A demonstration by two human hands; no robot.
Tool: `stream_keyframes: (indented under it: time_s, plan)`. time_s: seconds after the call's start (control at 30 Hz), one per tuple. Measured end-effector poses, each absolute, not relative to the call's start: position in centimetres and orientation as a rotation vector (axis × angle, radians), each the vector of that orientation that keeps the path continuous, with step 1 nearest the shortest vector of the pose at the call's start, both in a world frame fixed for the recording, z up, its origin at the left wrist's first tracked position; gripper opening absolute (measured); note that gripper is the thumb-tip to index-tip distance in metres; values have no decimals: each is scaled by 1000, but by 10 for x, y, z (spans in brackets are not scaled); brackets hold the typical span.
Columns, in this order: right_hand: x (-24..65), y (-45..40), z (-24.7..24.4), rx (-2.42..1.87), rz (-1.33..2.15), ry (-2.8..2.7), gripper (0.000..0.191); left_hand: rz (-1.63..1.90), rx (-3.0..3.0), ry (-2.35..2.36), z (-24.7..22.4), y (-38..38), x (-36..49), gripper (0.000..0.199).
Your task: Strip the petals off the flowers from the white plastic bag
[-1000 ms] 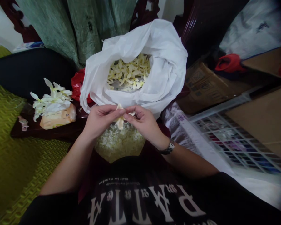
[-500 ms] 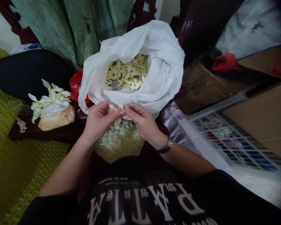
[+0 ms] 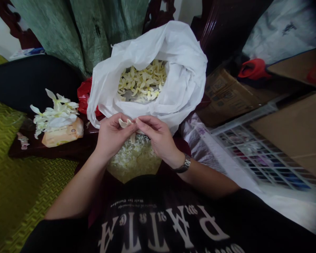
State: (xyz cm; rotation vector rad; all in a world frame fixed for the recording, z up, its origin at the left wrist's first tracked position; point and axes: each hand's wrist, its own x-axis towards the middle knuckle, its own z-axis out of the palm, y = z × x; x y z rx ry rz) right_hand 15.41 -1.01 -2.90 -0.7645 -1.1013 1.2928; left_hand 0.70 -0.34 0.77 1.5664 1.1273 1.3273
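A pale cream flower (image 3: 125,123) is pinched between the thumb and fingers of my left hand (image 3: 112,135). My right hand (image 3: 158,135), with a watch on its wrist, presses thumb and fingertips together against the same flower. Its petals curl up above my left thumb and another hangs below. Under both hands lies a heap of small whitish pieces (image 3: 134,158), partly covered by my fingers. Just beyond stands an open white plastic bag (image 3: 184,77) with many pale yellow flowers (image 3: 143,80) inside.
On the dark wooden surface at left, white flowers (image 3: 56,109) rest on an orange tissue pack (image 3: 63,133). Behind them are a red plastic bag (image 3: 84,93) and a black rounded backrest (image 3: 34,77). To the right are cardboard boxes (image 3: 226,95) and a white wire basket (image 3: 263,158).
The flower's petals now stand up more clearly over my left thumb. My right fingertips have shifted slightly left and up; both hands stay together in front of the bag.
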Motion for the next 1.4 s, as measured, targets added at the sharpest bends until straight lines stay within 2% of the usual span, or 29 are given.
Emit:
stream_keyframes:
  time_s: [0.2, 0.43, 0.6, 0.7, 0.8, 0.97, 1.17, 1.4]
  plan:
    - [153, -4, -29, -774, 1238, -999, 23, 1206, 1578, 1134, 1, -2, 2, 30]
    - [184, 16, -26, -767, 1033, -864, 29, 1338, 1210, 1054, -6, 6, -14, 32]
    - [212, 21, -28, -953, 962, -1198, 22, 1248, 1178, 1027, -4, 11, -22, 31]
    - [211, 10, -23, -1054, 821, -1437, 27, 1147, 1251, 983, -2, 12, -20, 29]
    - [198, -2, -14, -975, 747, -1551, 31, 1105, 1387, 999, 2, 11, -12, 30]
    - [173, -7, -13, -856, 909, -1554, 21, 1043, 1636, 1094, 7, 6, 1, 32]
    - [162, -3, -30, -839, 695, -1423, 4, 947, 1782, 1179, 3, 4, 2, 33]
    - [157, 1, -34, -860, 612, -1435, 7, 813, 1713, 1027, 5, 2, -6, 29]
